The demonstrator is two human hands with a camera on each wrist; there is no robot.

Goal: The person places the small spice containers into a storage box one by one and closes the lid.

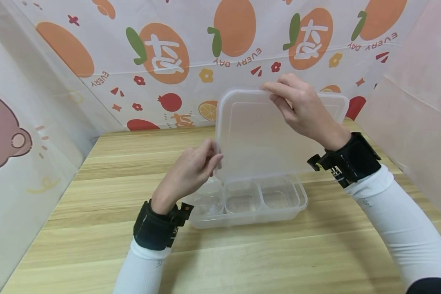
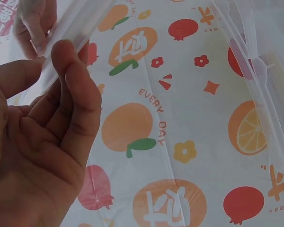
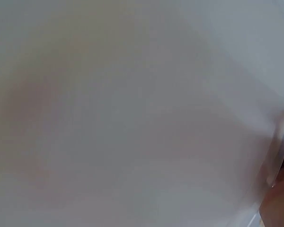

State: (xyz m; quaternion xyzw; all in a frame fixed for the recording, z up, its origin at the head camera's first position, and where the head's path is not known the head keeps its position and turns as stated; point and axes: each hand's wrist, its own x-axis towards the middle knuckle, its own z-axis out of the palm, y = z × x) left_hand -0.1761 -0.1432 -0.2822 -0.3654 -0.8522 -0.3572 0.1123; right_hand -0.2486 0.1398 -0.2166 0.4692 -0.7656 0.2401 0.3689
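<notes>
A translucent, rounded plastic lid (image 1: pixel 257 134) is tilted up above a clear plastic food container (image 1: pixel 242 200) with several compartments. My left hand (image 1: pixel 191 167) pinches the lid's left edge between thumb and fingers; in the left wrist view, this hand (image 2: pixel 47 113) shows close up with the lid edge at its fingertips. With its fingers over the top edge, my right hand (image 1: pixel 301 108) grips the lid. The container stands on the table below, its back part hidden behind the lid. Blurred lid surface (image 3: pixel 132 118) fills most of the right wrist view.
The wood-grain table (image 1: pixel 106 212) extends around the container. A fruit-printed white cloth (image 1: pixel 191 94) hangs behind it, with more cloth at the left (image 1: pixel 25 183) and a pale pink cloth (image 1: pixel 415 94) at the right.
</notes>
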